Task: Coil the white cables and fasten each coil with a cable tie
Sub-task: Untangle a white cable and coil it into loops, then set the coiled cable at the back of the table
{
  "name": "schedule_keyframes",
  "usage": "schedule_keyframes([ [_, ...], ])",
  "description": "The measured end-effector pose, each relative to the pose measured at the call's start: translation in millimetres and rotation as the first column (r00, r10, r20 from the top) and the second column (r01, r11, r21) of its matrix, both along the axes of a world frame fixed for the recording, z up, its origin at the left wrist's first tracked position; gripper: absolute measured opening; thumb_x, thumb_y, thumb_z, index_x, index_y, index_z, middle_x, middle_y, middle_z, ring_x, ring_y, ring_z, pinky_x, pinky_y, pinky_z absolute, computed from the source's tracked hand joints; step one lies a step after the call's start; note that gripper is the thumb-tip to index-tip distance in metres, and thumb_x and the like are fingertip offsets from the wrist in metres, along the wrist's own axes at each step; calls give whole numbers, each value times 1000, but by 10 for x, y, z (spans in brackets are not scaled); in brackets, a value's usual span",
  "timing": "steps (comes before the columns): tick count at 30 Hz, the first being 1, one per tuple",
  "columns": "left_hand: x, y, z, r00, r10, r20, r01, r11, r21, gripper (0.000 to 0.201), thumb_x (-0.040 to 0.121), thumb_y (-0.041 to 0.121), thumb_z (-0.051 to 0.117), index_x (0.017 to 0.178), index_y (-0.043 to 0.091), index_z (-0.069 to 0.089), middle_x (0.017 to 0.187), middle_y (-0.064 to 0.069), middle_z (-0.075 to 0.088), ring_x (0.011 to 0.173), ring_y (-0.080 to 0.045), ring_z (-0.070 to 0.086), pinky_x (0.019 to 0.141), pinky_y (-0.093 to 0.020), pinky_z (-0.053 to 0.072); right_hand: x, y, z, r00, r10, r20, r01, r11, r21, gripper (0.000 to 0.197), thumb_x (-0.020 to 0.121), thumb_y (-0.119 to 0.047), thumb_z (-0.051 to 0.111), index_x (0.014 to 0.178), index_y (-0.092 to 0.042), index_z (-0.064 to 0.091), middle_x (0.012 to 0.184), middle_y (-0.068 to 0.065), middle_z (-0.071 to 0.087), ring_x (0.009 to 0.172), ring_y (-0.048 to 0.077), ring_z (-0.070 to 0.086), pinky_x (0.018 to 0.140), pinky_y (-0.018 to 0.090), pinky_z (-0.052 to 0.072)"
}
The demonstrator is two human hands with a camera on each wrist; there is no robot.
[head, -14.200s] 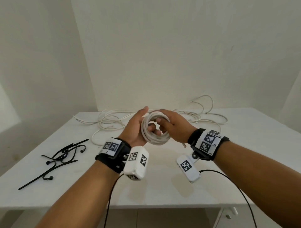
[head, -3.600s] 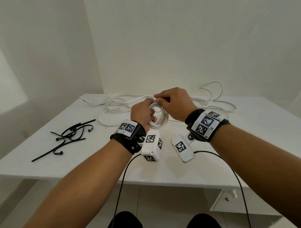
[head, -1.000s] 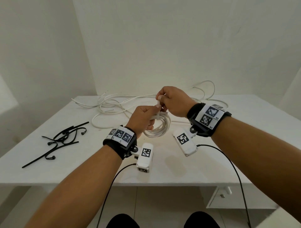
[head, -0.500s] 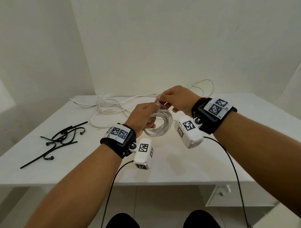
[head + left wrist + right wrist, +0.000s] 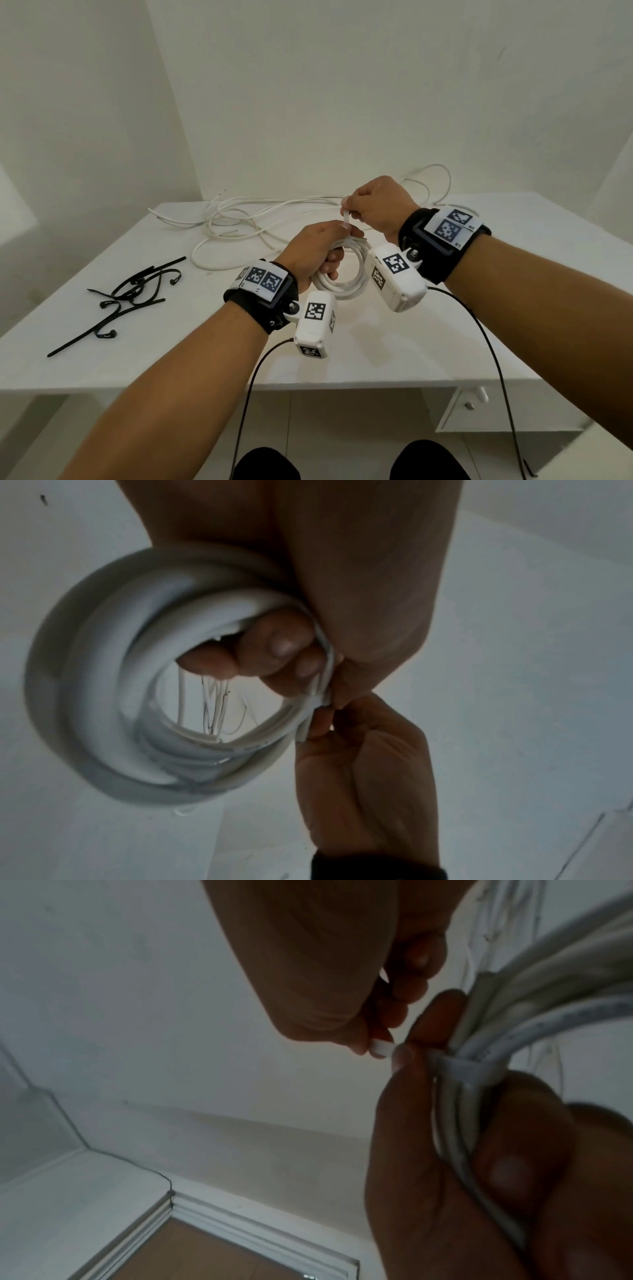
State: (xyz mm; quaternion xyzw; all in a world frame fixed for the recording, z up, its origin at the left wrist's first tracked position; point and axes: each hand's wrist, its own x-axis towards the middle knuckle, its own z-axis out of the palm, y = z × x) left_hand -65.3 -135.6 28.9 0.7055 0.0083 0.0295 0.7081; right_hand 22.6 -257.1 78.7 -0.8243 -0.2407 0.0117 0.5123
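White walls meet in a corner behind a white counter [image 5: 342, 346]. L hand [image 5: 313, 251] is raised above the counter's middle, back of hand up, fingers curled through and gripping a coil of white cable [image 5: 346, 279]; the coil hangs below the fist, opening facing roughly toward the camera. R hand [image 5: 375, 205] sits just above and far of the left, fingers pinching the tail of a white cable tie [image 5: 346, 219]. That tail's long axis runs about vertical, free end up, base at the coil's top by the L thumb. Rt wrist view shows the tie's band wrapped round the bundled strands. Loose white cables [image 5: 246, 219] sprawl along the far edge. Black cable ties [image 5: 133, 294] lie in a pile, near left.
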Motion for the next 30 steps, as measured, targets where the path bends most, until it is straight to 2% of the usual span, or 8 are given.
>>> schedule_keyframes([
  [4, 83, -59, 48, 998, 53, 16, -52, 997, -65, 29, 99, 26, 51, 84, 15, 73, 55, 0, 29, 41, -12, 23, 45, -22, 33, 69, -43, 72, 999, 48, 1, -48, 999, -12, 28, 91, -19, 66, 66, -11, 73, 52, -8, 60, 52, 9, 49, 63, 28, 44],
  [8, 224, -118, 138, 999, 50, 9, -48, 986, -160, 25, 98, 25, 51, 89, 11, 69, 55, 1, 24, 39, -10, 20, 41, -19, 30, 124, -177, 88, 994, 102, 34, -99, 992, -75, 41, 97, -35, 57, 75, -2, 68, 56, -5, 58, 53, 11, 49, 62, 28, 45],
  [12, 396, -140, 147, 1000, 21, 1, -21, 980, -198, 27, 100, 27, 46, 95, 10, 67, 50, 3, 26, 35, -9, 20, 40, -18, 31, 87, -426, -5, 950, 161, -269, -186, 980, -70, 47, 99, -54, 46, 92, -15, 72, 84, 4, 74, 74, 17, 69, 72, 36, 58],
  [16, 591, -212, 47, 998, 12, -59, -27, 964, -264, 22, 100, 30, 47, 107, 17, 64, 47, 5, 26, 34, -8, 22, 39, -19, 34, 170, -712, -176, 887, 246, -391, -215, 969, 120, 35, 99, -39, 56, 114, -11, 69, 91, 8, 74, 86, 23, 69, 83, 44, 58],
  [21, 840, -438, -13, 989, -80, -125, 43, 960, -276, 34, 98, 35, 51, 73, 14, 45, 46, 5, 26, 33, -8, 23, 41, -22, 36, 301, -1039, -277, 848, 269, -456, -167, 953, 252, 27, 95, -30, 63, 109, -9, 72, 102, 13, 73, 91, 24, 67, 96, 51, 51],
  [25, 1093, -662, -35, 975, -183, -127, 152, 963, -221, 36, 99, 36, 49, 70, 14, 46, 46, 5, 30, 34, -9, 28, 44, -24, 39, 434, -1322, -256, 831, 241, -502, -113, 956, 272, 34, 94, -29, 65, 118, -5, 69, 101, 13, 73, 92, 23, 69, 95, 50, 51],
  [28, 1317, -867, -19, 976, -197, -94, 187, 977, -103, 33, 98, 37, 52, 78, 12, 57, 52, 0, 45, 43, -14, 43, 53, -29, 45, 559, -1546, -247, 823, 186, -537, -32, 958, 283, 38, 92, -26, 66, 123, -3, 66, 98, 10, 71, 91, 21, 67, 91, 44, 54],
  [30, 1493, -960, -25, 981, -180, -73, 180, 984, -7, 35, 96, 41, 55, 98, 7, 63, 69, -7, 63, 61, -21, 60, 70, -37, 51, 657, -1709, -229, 834, 132, -535, 19, 964, 267, 35, 91, -26, 66, 121, -7, 68, 99, 8, 73, 90, 21, 67, 86, 40, 57],
])
